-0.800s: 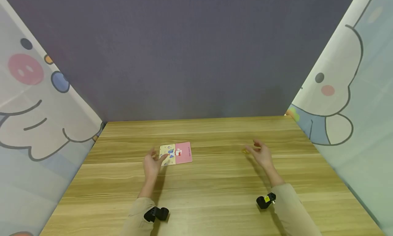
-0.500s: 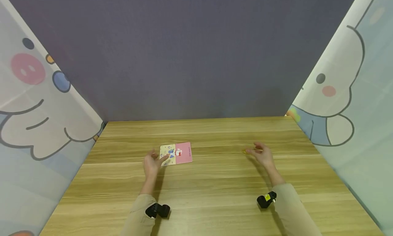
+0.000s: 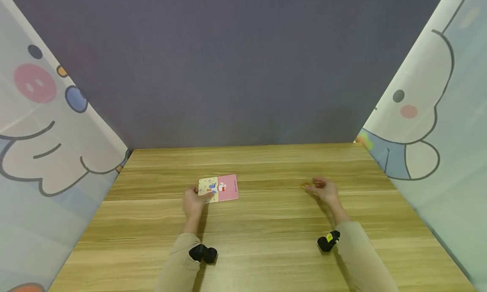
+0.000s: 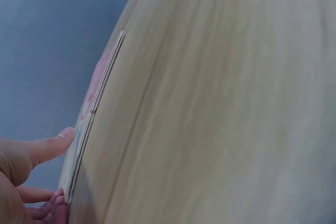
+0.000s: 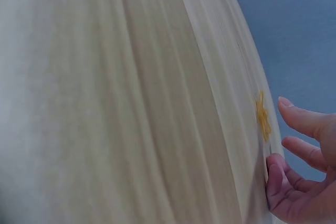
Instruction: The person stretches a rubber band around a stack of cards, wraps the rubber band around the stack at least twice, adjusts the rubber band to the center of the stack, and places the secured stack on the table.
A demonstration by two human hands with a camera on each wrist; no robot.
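Note:
A thin booklet-like piece [image 3: 229, 188], half pink and half pale yellow with cartoon figures, lies flat on the wooden table. My left hand [image 3: 193, 203] is at its left end, the thumb reaching over the yellow half. In the left wrist view, the thumb [image 4: 50, 146] extends over the printed face and the other fingertips are right at the edge of the booklet [image 4: 86, 121]. Farther right, my right hand [image 3: 328, 193] is beside a small yellow bunch of rubber bands [image 5: 263, 116]. Its thumb and index finger are apart, and the bands lie just beyond the fingertips.
The wooden table [image 3: 262, 237] ends at a dark grey panel [image 3: 243, 72] at the back. Cartoon-printed curtains [image 3: 414, 148] flank both sides. A black camera mount [image 3: 203, 254] sits on the left sleeve, with another [image 3: 328, 241] on the right.
My left hand has moved slightly right and forward, its thumb reaching farther over the yellow half. My right hand has lowered a little toward the rubber bands.

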